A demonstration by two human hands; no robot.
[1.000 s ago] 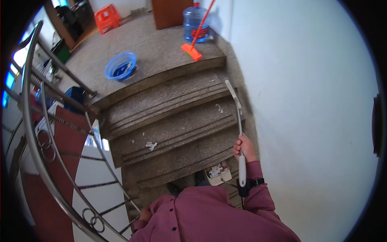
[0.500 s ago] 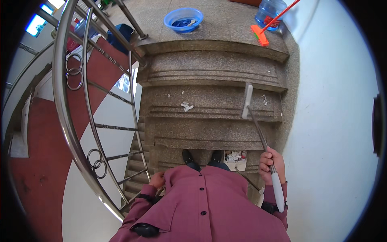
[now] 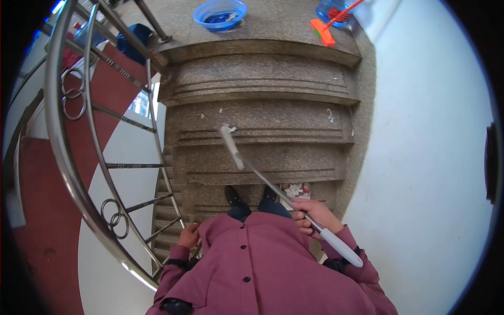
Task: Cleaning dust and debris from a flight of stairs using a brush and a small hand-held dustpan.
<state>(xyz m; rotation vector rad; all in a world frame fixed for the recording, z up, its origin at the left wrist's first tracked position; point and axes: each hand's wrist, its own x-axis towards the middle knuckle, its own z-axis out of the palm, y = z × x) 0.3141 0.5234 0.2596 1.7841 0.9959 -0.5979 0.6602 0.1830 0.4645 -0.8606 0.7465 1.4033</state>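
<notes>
- Head view: our right hand (image 3: 314,215) is closed round a long-handled tool (image 3: 270,184), its pale head (image 3: 230,144) over the steps (image 3: 296,157); whether our left hand (image 3: 189,235) grips anything, we cannot tell.
- White scraps (image 3: 331,116) lie there, others in the box (image 3: 285,205) — partway, we judge.
- The blue basin (image 3: 210,26) holds dark-blue contents (image 3: 217,18).

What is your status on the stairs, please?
Right hand gripping brush, angled toward the steps. Left hand near railing, grip unclear. White scraps on one step.
</notes>
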